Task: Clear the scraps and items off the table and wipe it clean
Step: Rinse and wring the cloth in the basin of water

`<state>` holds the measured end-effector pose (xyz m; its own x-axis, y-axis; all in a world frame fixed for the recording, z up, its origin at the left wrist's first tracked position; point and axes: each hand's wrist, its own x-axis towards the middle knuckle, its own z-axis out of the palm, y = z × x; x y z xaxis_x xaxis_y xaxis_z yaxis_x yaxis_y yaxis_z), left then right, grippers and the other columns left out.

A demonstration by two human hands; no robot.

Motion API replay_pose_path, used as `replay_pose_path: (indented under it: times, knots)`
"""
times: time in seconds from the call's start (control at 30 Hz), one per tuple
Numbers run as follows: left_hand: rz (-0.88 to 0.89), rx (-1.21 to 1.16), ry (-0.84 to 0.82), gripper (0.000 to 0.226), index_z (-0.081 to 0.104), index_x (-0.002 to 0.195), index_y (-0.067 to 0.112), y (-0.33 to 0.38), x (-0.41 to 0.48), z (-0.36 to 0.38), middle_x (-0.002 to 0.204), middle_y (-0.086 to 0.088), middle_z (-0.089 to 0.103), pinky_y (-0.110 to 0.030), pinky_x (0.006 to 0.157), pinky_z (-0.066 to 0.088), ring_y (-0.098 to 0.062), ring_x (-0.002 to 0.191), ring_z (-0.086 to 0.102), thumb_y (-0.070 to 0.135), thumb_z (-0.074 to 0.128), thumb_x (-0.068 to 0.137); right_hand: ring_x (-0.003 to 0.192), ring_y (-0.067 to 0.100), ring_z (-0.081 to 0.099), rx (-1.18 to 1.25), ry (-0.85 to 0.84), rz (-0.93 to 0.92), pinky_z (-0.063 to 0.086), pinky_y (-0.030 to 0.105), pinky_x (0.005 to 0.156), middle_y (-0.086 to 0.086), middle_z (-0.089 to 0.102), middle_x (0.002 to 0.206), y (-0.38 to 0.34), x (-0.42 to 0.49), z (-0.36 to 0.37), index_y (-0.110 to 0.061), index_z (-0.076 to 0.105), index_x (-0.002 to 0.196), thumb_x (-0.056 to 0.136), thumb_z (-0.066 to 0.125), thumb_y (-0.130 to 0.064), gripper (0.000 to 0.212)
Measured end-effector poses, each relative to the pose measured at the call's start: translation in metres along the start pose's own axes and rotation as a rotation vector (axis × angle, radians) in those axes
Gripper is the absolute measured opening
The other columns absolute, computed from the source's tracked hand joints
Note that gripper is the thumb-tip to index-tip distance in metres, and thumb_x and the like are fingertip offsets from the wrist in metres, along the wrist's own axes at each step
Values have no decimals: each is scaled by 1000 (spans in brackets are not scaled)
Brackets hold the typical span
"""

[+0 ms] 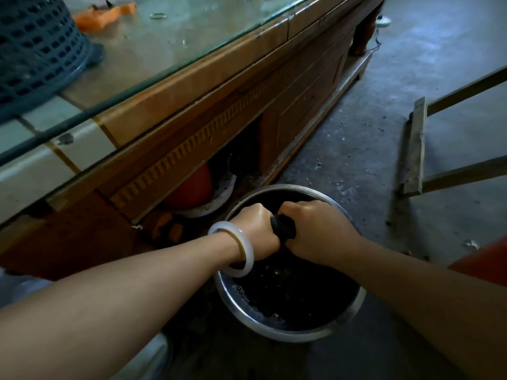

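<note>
A: What sort of place?
B: A home, prob. a living rm. Low wooden desk [208, 86] w/ glass top, carved trim and cupboard doors.
A: Anything else?
B: Bare concrete floor [411, 111], gritty. Blue plastic basket [35, 50] on the desk, metal basin [288, 331] of dark water on the floor, wooden stool frame [415, 149] nearby.

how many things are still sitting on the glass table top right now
3: a blue mesh basket at the far left, orange scraps beside it, and a small ring further right. More may lie beyond the frame.
</note>
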<state>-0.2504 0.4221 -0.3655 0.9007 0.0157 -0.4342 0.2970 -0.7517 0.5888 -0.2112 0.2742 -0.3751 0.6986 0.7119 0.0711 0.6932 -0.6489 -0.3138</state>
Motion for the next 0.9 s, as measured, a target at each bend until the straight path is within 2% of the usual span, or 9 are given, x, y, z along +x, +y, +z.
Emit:
replay_pose_path:
  times: [0.13, 0.23, 0.33, 0.47, 0.63, 0.67, 0.73, 0.8, 0.9]
  knots:
    - [-72, -182, -93, 18, 55, 52, 11, 7, -5, -2, 45, -2, 49, -23, 46, 37, -19, 44, 46, 0, 58, 66, 67, 32, 64, -58, 155, -119, 48, 33, 53, 3, 67, 80, 10, 1, 5, -17, 64, 93, 83, 53, -42, 28]
    - [-150, -293, -140, 16, 56, 57, 11, 11, -7, -3, 39, 0, 46, -17, 41, 35, -14, 34, 40, -1, 59, 67, 49, 31, 59, -96, 269, -167, 36, 24, 44, 3, 64, 65, 12, 5, 3, -16, 65, 80, 71, 72, -31, 19]
    - [-199, -382, -167, 21, 53, 53, 14, 10, -5, -5, 38, 0, 41, -19, 42, 32, -13, 32, 35, -2, 59, 66, 45, 28, 55, -95, 320, -179, 26, 22, 46, 2, 63, 62, 13, 10, 1, -16, 65, 77, 73, 73, -32, 19]
    - [-228, -444, -184, 25, 53, 48, 17, 5, 0, -4, 39, 0, 40, -20, 43, 30, -13, 34, 34, -1, 60, 64, 48, 30, 55, -75, 308, -179, 28, 23, 48, 2, 63, 65, 17, 14, 2, -17, 64, 79, 74, 79, -30, 21]
    - [-243, -487, -217, 22, 53, 51, 15, -1, 7, -1, 41, -2, 38, -19, 43, 28, -14, 34, 31, -1, 59, 64, 45, 26, 54, -107, 284, -172, 25, 21, 47, 1, 62, 61, 18, 18, 9, -18, 64, 77, 63, 88, -26, 28]
    - [-247, -491, -219, 21, 53, 52, 14, -3, 9, -1, 41, -2, 37, -19, 43, 28, -14, 35, 31, -2, 59, 64, 45, 27, 55, -106, 287, -174, 25, 20, 47, 1, 62, 61, 18, 20, 11, -17, 65, 77, 63, 85, -27, 26]
    - [-251, -496, -224, 15, 55, 59, 11, -5, 12, 0, 43, -4, 37, -19, 42, 27, -15, 35, 30, -2, 59, 64, 45, 29, 56, -100, 289, -172, 27, 21, 45, 2, 63, 62, 19, 21, 12, -17, 66, 77, 71, 69, -34, 19]
    - [-262, -505, -237, 14, 54, 60, 11, -9, 16, -1, 45, -4, 37, -19, 42, 27, -15, 35, 30, -2, 59, 64, 45, 29, 56, -91, 275, -169, 32, 22, 41, 2, 63, 62, 19, 24, 15, -17, 65, 78, 73, 54, -38, 24]
    - [-289, -517, -248, 17, 53, 58, 12, -12, 17, -1, 42, -2, 38, -19, 42, 27, -14, 33, 31, -2, 59, 66, 50, 31, 60, -92, 210, -160, 43, 30, 38, 2, 63, 64, 19, 27, 21, -17, 62, 80, 70, 67, -32, 18]
